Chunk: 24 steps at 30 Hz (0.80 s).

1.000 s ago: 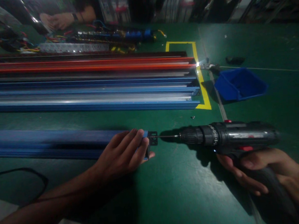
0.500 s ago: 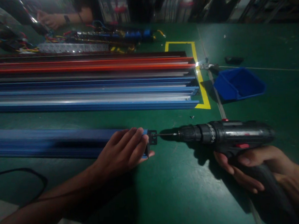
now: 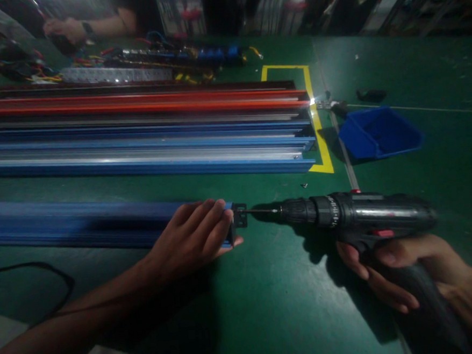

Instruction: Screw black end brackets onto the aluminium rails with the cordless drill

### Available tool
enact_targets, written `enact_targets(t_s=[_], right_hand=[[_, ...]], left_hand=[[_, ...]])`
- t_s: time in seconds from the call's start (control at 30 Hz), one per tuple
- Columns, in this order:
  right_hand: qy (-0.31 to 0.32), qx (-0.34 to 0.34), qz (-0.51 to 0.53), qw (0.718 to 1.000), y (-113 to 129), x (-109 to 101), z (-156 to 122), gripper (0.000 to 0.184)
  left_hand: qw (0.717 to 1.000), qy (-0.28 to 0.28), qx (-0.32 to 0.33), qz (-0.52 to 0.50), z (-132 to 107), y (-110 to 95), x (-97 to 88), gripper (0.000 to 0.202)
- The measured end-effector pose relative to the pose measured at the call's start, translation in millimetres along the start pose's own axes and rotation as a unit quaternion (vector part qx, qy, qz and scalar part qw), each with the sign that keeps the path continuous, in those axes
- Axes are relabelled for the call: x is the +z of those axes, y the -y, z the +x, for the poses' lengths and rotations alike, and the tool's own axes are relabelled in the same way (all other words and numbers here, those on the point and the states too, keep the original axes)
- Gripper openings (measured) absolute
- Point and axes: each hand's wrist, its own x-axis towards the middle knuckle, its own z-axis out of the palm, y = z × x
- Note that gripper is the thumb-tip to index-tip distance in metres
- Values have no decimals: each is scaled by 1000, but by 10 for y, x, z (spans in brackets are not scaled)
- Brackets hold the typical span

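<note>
My left hand (image 3: 199, 228) is wrapped over the right end of a long blue metal profile (image 3: 101, 221) lying on the green table. A dark end bracket (image 3: 241, 214) with slots sticks out past the fingertips. My right hand (image 3: 412, 267) grips a black cordless drill (image 3: 367, 211) by its handle. The drill lies level, pointing left, and its long thin bit (image 3: 258, 211) reaches to the bracket at the profile's end. Whether a screw sits at the bit's tip is too small to tell.
Behind lie several blue profiles (image 3: 157, 155) and orange profiles (image 3: 154, 103), partly inside yellow tape (image 3: 323, 154). A blue bin (image 3: 378, 134) stands at right, a small screw (image 3: 304, 185) lies before it. Wiring parts (image 3: 115, 75) and another person's hand (image 3: 66, 31) are at the back.
My hands, the drill and the profile stay nearly in place. At the back, the other person's hand has shifted slightly left and up.
</note>
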Motion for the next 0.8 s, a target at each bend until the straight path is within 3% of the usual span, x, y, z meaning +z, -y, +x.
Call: enact_targets(t_s=[0.8], right_hand=[[-9, 22, 19, 1000, 4, -62, -30, 28]], left_hand=[[1000, -2, 0, -7, -12, -3, -11, 47]])
